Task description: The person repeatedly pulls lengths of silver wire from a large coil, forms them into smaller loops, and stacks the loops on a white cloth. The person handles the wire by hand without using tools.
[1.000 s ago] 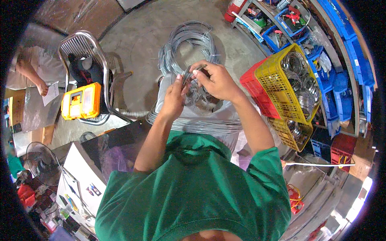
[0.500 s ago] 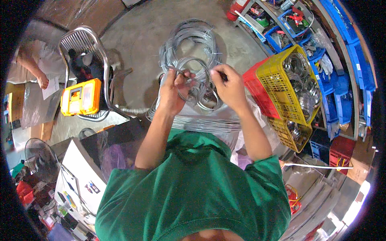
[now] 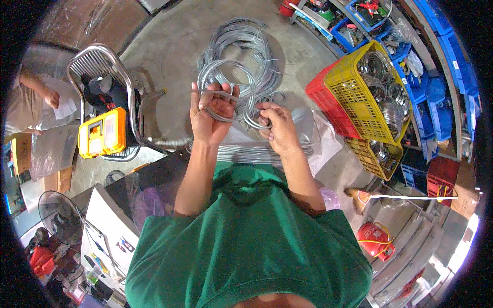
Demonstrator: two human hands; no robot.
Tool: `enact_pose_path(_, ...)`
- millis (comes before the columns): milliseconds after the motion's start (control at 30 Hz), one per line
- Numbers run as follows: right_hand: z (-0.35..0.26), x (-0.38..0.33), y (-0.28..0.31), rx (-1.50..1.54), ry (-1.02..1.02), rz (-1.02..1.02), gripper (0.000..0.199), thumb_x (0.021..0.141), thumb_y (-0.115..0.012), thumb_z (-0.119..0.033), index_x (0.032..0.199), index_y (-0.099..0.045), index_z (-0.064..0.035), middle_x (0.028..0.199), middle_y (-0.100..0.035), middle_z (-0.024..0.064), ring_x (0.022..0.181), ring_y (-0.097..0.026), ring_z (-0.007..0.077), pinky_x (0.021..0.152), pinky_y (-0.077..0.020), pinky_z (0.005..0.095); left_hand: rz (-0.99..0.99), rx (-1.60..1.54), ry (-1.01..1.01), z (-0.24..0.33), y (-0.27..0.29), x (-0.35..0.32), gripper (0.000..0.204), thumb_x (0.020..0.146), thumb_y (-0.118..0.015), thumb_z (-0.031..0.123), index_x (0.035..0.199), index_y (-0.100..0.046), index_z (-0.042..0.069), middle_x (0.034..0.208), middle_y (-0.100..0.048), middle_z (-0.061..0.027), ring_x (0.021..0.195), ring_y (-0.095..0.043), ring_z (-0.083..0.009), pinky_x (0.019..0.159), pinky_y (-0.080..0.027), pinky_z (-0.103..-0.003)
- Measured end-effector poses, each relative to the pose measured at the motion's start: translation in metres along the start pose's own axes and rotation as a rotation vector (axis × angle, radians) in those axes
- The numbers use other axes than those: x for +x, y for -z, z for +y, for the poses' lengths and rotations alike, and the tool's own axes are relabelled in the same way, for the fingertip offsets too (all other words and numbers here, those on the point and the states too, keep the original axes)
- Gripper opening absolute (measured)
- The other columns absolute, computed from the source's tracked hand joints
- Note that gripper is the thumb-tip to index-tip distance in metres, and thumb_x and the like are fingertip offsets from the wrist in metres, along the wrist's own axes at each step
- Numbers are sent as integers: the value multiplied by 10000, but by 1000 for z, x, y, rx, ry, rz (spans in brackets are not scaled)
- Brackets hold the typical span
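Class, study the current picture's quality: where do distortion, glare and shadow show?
Head view: fisheye distortion bows the row of blue bins at right, corners black; same view, glare whitens the lower-right edge; same view, shadow darkens the floor beside the large wire coil.

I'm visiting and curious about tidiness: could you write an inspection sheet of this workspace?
Surface: grey concrete floor, blotchy.
Job's things: thin silver wire loops; larger, thick silver wire coil beyond.
Clutter: yellow plastic crate packed with metal coils.
Hands: left hand open, wire across its fingers; right hand pinching the loops.
Cables: yellow cord or hose around red metal cylinder.
Surroundings: orange plastic toolbox on silver metal chair; blue plastic bins.
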State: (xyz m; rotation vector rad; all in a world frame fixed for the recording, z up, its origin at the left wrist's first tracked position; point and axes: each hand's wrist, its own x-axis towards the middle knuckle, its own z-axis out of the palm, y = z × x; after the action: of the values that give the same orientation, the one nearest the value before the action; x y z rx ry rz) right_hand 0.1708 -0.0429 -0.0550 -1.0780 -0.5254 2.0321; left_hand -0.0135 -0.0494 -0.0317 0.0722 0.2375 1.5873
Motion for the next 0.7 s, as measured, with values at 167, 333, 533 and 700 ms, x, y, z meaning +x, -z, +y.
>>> enact_pose_path(167, 22, 16, 8, 299, -84, -223, 170, 908, -541, -119, 1029, -599, -13, 668, -481, -4, 431, -357, 68, 365, -264, 226, -11, -52, 52, 1, 18, 3, 621, 1016, -416, 541, 504, -408, 189, 871, -637, 40, 1079, -614, -205, 1077, -401, -417)
enact_pose_path(333, 54, 32, 0, 621, -126, -506, 170, 908, -606, -230, 944, -623, -65, 604, -459, -59, 405, -349, 80, 379, -266, 231, 171, 63, 64, -4, 27, 1, 582, 1020, -407, 543, 565, -379, 180, 780, -553, 38, 858, -605, -180, 868, -488, -401)
enact_pose_path(533, 73, 32, -31, 344, -94, -161, 244, 972, -588, -337, 950, -573, -95, 623, -482, -12, 437, -415, 119, 419, -333, 276, 210, 156, -55, 1, 26, 12, 491, 1043, -381, 499, 690, -356, 160, 683, -395, 20, 501, -323, -90, 540, -298, -269)
enact_pose_path(700, 51, 20, -53, -321, 672, 442, 316, 964, -619, -283, 1164, -551, -48, 988, -612, 94, 964, -582, 228, 800, -479, 340, 488, 383, -121, 11, 23, 24, 462, 1031, -418, 495, 783, -454, 108, 712, -527, -23, 526, -404, -100, 497, -345, -279)
